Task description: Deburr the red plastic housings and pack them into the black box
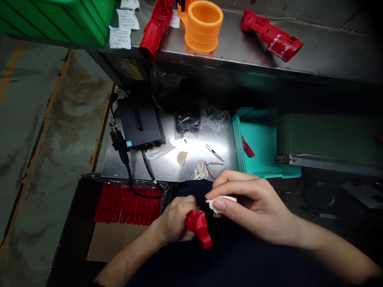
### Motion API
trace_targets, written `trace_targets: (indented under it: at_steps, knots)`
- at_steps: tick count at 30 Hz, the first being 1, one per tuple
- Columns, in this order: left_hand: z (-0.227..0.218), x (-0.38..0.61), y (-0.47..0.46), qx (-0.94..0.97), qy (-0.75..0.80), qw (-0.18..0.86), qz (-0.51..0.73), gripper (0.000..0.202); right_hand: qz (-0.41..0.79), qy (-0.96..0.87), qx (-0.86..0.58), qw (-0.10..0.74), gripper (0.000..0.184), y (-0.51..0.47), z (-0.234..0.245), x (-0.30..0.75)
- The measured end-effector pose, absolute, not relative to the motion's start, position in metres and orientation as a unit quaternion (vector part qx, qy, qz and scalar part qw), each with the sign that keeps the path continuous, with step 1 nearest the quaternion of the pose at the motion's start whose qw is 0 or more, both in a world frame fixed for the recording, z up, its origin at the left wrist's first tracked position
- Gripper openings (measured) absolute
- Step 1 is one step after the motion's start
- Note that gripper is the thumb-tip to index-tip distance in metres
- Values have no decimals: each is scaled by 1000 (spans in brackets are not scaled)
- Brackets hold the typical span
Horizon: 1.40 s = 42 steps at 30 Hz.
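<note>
Beside a carton of red plastic parts (pixel 125 207) lined with clear film, the left hand (pixel 176 219) has its grip wrapped tightly around a moulded red plastic part (pixel 199 229), held over the person's dark clothing. Just to its right, the right hand (pixel 254 203) has its grip pinching a white cloth (pixel 221 203) between thumb and fingers, close to that part. Beyond them lie a steel surface (pixel 179 167), with a slim metal tool (pixel 214 152) on it, and a teal tray (pixel 263 135) holding a red piece (pixel 247 146) — right at the surface's edge.

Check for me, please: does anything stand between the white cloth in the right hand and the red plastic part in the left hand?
Nothing visible stands in the way. The white cloth, pinched in the right hand, sits just beside the red plastic part, held in the left hand, with only a small open gap between them.
</note>
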State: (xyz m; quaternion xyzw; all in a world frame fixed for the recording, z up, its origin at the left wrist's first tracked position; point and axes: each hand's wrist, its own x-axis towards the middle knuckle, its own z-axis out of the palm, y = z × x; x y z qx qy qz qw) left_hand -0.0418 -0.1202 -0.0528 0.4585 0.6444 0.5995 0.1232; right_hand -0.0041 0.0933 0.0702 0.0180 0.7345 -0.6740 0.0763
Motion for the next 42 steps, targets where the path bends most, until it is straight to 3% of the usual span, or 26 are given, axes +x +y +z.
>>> trace_targets:
  at_steps: [5,10,13,15,18,22,32,36,42]
  knots:
    - [-49,-44,-119,449,657,156,585,15,-657,736,-50,155,14,92,81,-9]
    - [-49,-42,-120,419,657,164,605,17,-654,747,-3,117,15,85,62,-6]
    - [-48,-38,-117,382,657,159,630,20,-598,783,102,139,22,103,12,-12]
    - [-45,-37,-113,309,680,164,644,20,-491,836,197,148,23,129,-35,-23]
    - [-36,-42,-105,84,704,248,660,23,-381,875,266,132,18,176,-103,-44]
    - [-19,-51,-97,-88,600,345,717,46,-288,904,282,144,33,209,-160,-52]
    - [13,-14,-53,-161,466,371,787,58,-317,897,199,234,32,193,-223,-31]
    - [17,2,-35,-140,437,358,813,65,-383,891,179,168,27,204,-209,-30]
    - [13,21,-4,-99,396,353,842,60,-517,829,203,-65,26,229,-132,-4]
